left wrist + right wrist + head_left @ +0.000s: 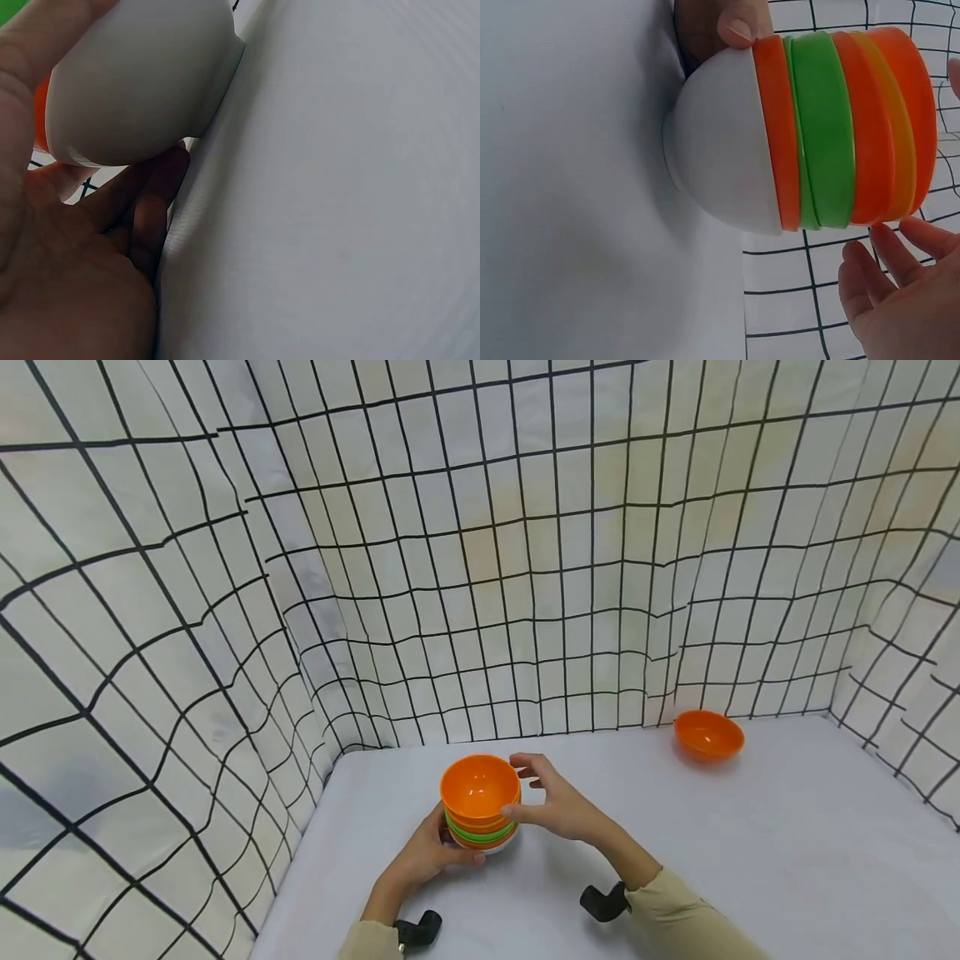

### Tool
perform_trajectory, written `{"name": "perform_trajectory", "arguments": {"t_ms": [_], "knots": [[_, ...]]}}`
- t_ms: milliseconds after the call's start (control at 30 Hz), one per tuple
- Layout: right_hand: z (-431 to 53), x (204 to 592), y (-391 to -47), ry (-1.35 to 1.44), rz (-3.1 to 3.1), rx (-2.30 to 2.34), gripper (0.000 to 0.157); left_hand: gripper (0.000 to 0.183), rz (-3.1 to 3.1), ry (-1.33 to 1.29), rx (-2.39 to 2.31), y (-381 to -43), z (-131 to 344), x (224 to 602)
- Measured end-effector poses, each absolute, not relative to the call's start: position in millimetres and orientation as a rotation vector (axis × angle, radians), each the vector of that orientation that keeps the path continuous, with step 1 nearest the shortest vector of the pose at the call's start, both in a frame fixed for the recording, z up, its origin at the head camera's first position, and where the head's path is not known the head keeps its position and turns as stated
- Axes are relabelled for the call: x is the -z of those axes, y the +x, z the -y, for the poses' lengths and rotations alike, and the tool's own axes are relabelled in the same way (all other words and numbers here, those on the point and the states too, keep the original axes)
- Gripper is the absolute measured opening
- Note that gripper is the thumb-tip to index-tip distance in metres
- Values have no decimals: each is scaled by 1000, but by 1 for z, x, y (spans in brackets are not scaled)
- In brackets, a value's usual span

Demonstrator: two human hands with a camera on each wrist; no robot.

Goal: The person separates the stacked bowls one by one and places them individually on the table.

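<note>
A stack of bowls stands upright on the white table, topped by a glossy orange bowl (pixel 478 785). Lower down come more orange rims and green bowls (pixel 829 127), with a white bowl (pixel 720 142) at the bottom. My left hand (pixel 426 853) grips the stack low on its left side, thumb across the front and fingers round behind. At the upper right, my right hand (pixel 558 803) spreads its thumb and fingers around the top orange bowl, fingertips right at its rim. In the right wrist view its fingers look loosely bent.
Another orange bowl (pixel 708 737) sits by itself at the back right of the table (pixel 787 860). White walls with a black grid (pixel 495 568) rise behind and on both sides. Black wrist-worn pieces (pixel 603 903) hang below both wrists.
</note>
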State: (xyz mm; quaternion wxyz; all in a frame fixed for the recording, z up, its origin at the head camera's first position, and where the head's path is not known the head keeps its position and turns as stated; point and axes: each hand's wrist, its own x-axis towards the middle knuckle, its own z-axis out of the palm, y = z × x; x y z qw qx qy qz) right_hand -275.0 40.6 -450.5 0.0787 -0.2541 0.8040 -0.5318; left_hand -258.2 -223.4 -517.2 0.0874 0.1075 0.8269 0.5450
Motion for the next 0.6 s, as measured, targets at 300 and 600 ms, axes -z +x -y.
{"name": "perform_trajectory", "arguments": {"t_ms": [300, 600], "knots": [[-22, 456, -281, -747, -2288, 1629, 95, 86, -2450, 322, -1632, -259, 223, 516], [-13, 462, -284, -786, -2236, 1694, 110, 87, -2452, 312, -1619, -259, 223, 516]]}}
